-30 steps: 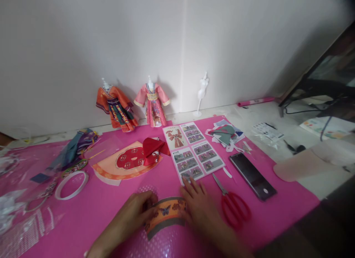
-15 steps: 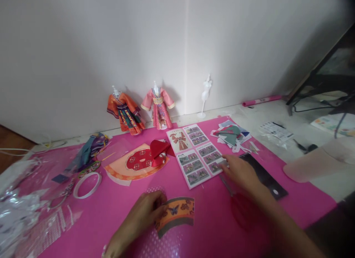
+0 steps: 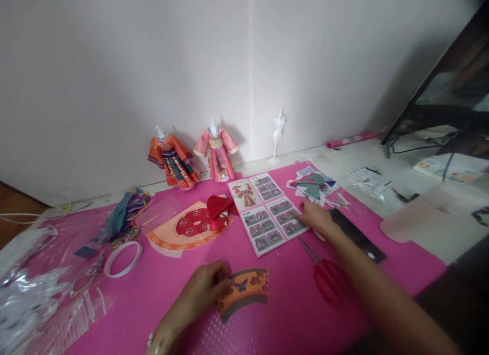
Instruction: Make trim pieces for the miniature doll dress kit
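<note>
My left hand (image 3: 208, 283) pinches the left end of a curved orange fabric piece (image 3: 244, 290) with a butterfly print and grey-brown borders, low over the pink mat (image 3: 153, 314). At the right edge of the printed picture sheet (image 3: 257, 212) is my right hand (image 3: 319, 220), its fingers bent together. A small whitish thing (image 3: 319, 236) shows under its palm; what it is I cannot make out. Red-handled scissors (image 3: 328, 278) lie below that hand, blades toward the sheet, partly behind the forearm.
Two dressed doll forms, one orange (image 3: 173, 159) and one pink (image 3: 216, 151), and a bare white form (image 3: 278, 133) stand by the wall. Fabric pieces (image 3: 189, 227), a tape roll (image 3: 122, 258), plastic bags (image 3: 30, 294), scraps (image 3: 311, 184) and a black strip (image 3: 357, 235) lie about.
My right hand has drawn slightly inward at the sheet's edge, and the scissors show more sharply. My left hand keeps the fabric piece in almost the same place. The view has shifted slightly.
</note>
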A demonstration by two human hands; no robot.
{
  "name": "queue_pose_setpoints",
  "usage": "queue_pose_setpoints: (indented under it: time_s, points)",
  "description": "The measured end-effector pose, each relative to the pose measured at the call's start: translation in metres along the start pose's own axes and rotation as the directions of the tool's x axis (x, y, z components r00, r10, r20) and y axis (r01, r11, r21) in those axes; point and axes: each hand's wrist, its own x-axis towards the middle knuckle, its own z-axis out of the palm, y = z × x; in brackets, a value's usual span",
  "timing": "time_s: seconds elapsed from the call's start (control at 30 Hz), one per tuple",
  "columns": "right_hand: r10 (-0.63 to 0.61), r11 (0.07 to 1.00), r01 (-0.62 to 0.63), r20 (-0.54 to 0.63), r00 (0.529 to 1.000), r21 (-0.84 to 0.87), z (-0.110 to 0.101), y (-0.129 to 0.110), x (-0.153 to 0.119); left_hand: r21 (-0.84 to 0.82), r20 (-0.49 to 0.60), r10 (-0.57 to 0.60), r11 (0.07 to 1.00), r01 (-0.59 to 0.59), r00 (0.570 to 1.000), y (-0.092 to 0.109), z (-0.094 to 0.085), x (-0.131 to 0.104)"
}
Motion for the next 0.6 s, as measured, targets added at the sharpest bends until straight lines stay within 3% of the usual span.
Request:
queue_pose_setpoints:
  time_s: [0.33, 0.6]
  points:
    - [-0.021, 0.945, 0.036, -0.047, 0.999, 0.324, -0.007, 0.005, 0.013, -0.034, 0.003, 0.019, 0.999, -0.019, 1.0, -0.004, 0.001, 0.001]
    - [0.022, 0.736, 0.113, -0.191, 0.981, 0.668, -0.012, 0.008, -0.03, -0.035, -0.02, 0.033, 0.999, -0.034, 0.999, -0.002, 0.001, 0.001]
